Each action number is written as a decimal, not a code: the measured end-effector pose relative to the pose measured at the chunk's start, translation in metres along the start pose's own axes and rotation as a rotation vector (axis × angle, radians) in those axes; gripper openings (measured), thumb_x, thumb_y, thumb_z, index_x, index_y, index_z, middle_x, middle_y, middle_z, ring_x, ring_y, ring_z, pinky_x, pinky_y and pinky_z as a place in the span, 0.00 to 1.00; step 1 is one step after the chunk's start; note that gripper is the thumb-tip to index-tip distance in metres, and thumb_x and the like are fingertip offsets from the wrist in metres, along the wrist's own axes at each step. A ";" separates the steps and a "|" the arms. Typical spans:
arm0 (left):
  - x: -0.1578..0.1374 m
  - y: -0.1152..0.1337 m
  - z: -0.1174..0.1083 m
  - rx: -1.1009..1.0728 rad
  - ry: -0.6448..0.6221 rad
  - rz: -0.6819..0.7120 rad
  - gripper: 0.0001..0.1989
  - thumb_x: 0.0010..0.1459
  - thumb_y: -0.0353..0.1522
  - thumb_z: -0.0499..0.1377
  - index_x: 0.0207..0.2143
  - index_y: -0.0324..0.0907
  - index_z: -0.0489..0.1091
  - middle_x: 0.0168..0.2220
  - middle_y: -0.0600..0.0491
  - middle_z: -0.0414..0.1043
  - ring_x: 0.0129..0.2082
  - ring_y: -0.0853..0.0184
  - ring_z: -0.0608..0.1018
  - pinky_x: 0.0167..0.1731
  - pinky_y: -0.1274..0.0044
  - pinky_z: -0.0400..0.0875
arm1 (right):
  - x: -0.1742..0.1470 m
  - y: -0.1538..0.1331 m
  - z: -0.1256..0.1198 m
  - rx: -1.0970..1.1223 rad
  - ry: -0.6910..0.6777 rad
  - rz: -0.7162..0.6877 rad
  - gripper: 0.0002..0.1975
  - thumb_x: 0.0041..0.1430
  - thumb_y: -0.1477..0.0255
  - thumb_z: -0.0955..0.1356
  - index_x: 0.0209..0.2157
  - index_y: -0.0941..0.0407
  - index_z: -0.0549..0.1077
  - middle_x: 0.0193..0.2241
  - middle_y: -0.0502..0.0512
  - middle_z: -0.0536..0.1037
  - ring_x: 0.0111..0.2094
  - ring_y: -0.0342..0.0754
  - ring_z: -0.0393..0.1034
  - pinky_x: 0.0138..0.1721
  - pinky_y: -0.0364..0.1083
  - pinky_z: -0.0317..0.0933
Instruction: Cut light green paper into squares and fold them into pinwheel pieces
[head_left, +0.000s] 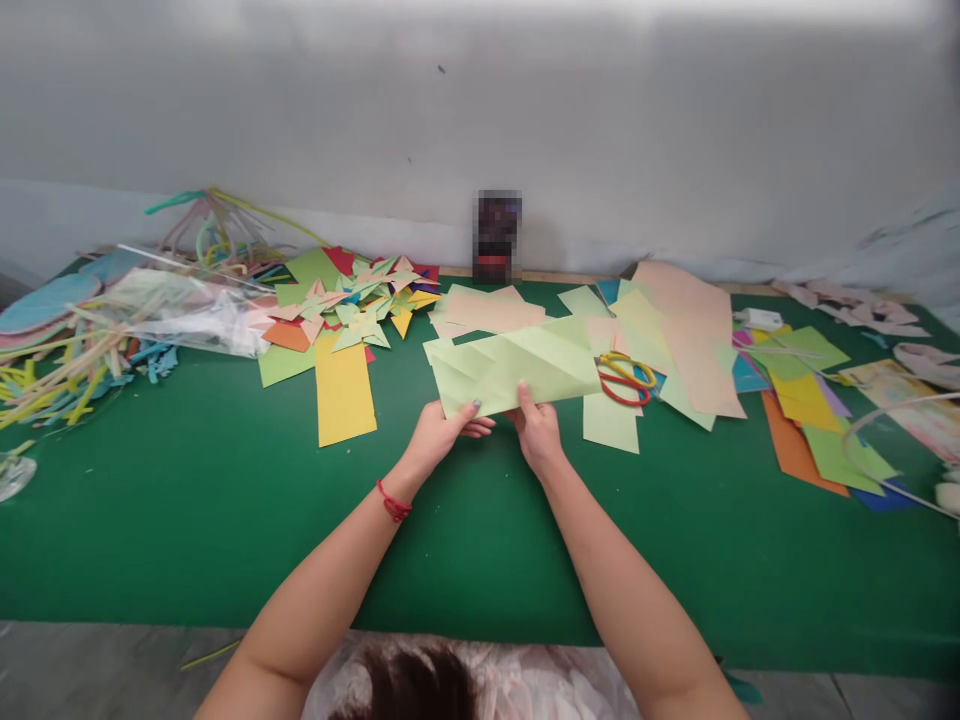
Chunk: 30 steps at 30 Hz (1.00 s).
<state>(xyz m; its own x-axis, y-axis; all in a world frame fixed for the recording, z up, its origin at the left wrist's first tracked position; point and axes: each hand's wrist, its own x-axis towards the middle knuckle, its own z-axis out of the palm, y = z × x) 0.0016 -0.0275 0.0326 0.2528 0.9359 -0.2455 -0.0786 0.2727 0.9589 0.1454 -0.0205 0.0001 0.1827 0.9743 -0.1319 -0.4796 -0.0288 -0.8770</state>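
Note:
A pale green sheet of paper (517,368), creased with slanting fold lines, is held up over the table between both hands. My left hand (444,432), below a red cord bracelet, pinches its lower left edge with the thumb on top. My right hand (537,428) grips the lower edge near the middle, thumb on the front and fingers behind. Just right of the sheet lie scissors with red and yellow handles (628,378), their blades hidden. Behind it rests a pale peach paper piece (491,308).
Folded paper stars (364,305) lie in a pile at the back left, beside a yellow paper rectangle (345,390). Pipe cleaners (82,370) cover the far left. Coloured sheets (814,405) and a white charger (761,319) lie right. A blurred dark object (497,235) stands against the wall.

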 end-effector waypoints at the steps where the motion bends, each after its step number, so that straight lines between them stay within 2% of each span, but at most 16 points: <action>1: 0.001 0.000 -0.002 0.011 -0.004 0.001 0.21 0.52 0.43 0.59 0.35 0.31 0.71 0.30 0.41 0.77 0.27 0.63 0.79 0.32 0.72 0.75 | 0.001 -0.003 -0.001 0.005 0.024 -0.015 0.25 0.49 0.60 0.69 0.46 0.59 0.70 0.44 0.59 0.75 0.45 0.53 0.71 0.37 0.48 0.70; 6: 0.006 -0.003 -0.008 0.029 -0.017 0.012 0.20 0.49 0.43 0.61 0.34 0.31 0.72 0.29 0.42 0.78 0.27 0.64 0.79 0.30 0.73 0.75 | 0.005 -0.014 -0.006 -0.010 0.153 -0.063 0.30 0.45 0.62 0.72 0.51 0.54 0.66 0.49 0.56 0.73 0.46 0.52 0.70 0.36 0.47 0.71; 12: 0.008 -0.001 -0.014 0.035 0.010 0.020 0.18 0.48 0.41 0.62 0.32 0.33 0.73 0.28 0.44 0.78 0.26 0.64 0.79 0.32 0.72 0.74 | 0.009 -0.017 -0.011 -0.068 0.132 -0.084 0.31 0.48 0.59 0.69 0.54 0.51 0.63 0.51 0.56 0.70 0.43 0.51 0.71 0.34 0.49 0.72; 15: 0.008 0.002 -0.019 0.026 0.037 0.028 0.17 0.47 0.40 0.63 0.31 0.32 0.73 0.26 0.44 0.77 0.25 0.64 0.79 0.31 0.72 0.74 | 0.010 -0.020 -0.015 -0.130 0.145 -0.116 0.31 0.49 0.58 0.68 0.54 0.51 0.62 0.49 0.55 0.71 0.39 0.49 0.73 0.29 0.46 0.71; 17: 0.009 0.003 -0.021 0.015 0.070 0.041 0.17 0.47 0.40 0.63 0.31 0.33 0.72 0.26 0.44 0.77 0.25 0.64 0.79 0.31 0.72 0.74 | 0.009 -0.021 -0.017 -0.176 0.129 -0.121 0.29 0.49 0.57 0.68 0.52 0.52 0.64 0.42 0.54 0.76 0.29 0.46 0.74 0.20 0.42 0.67; 19: 0.009 0.004 -0.021 -0.017 0.132 0.074 0.18 0.49 0.41 0.62 0.32 0.34 0.70 0.25 0.46 0.77 0.24 0.65 0.79 0.31 0.72 0.74 | 0.007 -0.021 -0.017 -0.233 0.094 -0.105 0.24 0.51 0.56 0.67 0.47 0.54 0.67 0.25 0.50 0.77 0.16 0.42 0.68 0.11 0.39 0.57; 21: 0.009 0.004 -0.018 -0.086 0.165 0.132 0.19 0.51 0.43 0.60 0.35 0.34 0.69 0.27 0.46 0.77 0.26 0.64 0.79 0.32 0.72 0.74 | 0.004 -0.020 -0.014 -0.260 0.069 -0.090 0.21 0.52 0.55 0.65 0.40 0.57 0.69 0.11 0.43 0.67 0.08 0.39 0.57 0.07 0.39 0.46; 22: 0.009 0.003 -0.015 -0.121 0.147 0.161 0.20 0.51 0.44 0.59 0.36 0.34 0.69 0.29 0.45 0.77 0.28 0.63 0.79 0.32 0.71 0.74 | 0.003 -0.019 -0.012 -0.253 0.063 -0.085 0.20 0.53 0.54 0.65 0.37 0.57 0.69 0.07 0.41 0.62 0.06 0.38 0.53 0.06 0.39 0.43; 24: 0.008 0.002 -0.007 -0.163 0.035 0.196 0.22 0.50 0.45 0.59 0.38 0.35 0.70 0.37 0.43 0.76 0.35 0.59 0.79 0.35 0.70 0.74 | 0.000 -0.017 -0.006 -0.206 0.063 -0.078 0.19 0.53 0.54 0.64 0.33 0.57 0.69 0.05 0.40 0.58 0.05 0.38 0.50 0.06 0.40 0.41; 27: 0.005 -0.002 0.008 -0.165 -0.131 0.198 0.22 0.49 0.42 0.61 0.44 0.38 0.70 0.47 0.44 0.72 0.46 0.57 0.75 0.43 0.69 0.72 | -0.006 -0.012 0.004 -0.162 0.050 -0.061 0.19 0.53 0.53 0.64 0.33 0.56 0.68 0.05 0.39 0.57 0.04 0.38 0.49 0.06 0.40 0.39; 28: 0.004 -0.004 0.012 -0.174 -0.133 0.198 0.22 0.50 0.41 0.61 0.45 0.40 0.70 0.49 0.45 0.71 0.48 0.57 0.73 0.46 0.68 0.70 | -0.008 -0.010 0.007 -0.159 0.039 -0.051 0.19 0.53 0.53 0.64 0.32 0.56 0.68 0.05 0.39 0.57 0.04 0.38 0.48 0.06 0.41 0.38; 30: 0.003 -0.008 0.017 -0.172 -0.045 0.176 0.21 0.49 0.39 0.62 0.45 0.41 0.70 0.50 0.46 0.70 0.51 0.58 0.71 0.51 0.67 0.66 | -0.013 -0.006 0.013 -0.175 -0.002 -0.012 0.19 0.53 0.52 0.63 0.29 0.55 0.67 0.04 0.39 0.55 0.04 0.39 0.48 0.07 0.41 0.38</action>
<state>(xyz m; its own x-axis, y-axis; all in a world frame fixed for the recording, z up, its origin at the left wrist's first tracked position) 0.0195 -0.0312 0.0267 0.2635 0.9624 -0.0661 -0.2871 0.1437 0.9471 0.1350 -0.0304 0.0128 0.1852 0.9753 -0.1203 -0.3206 -0.0558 -0.9456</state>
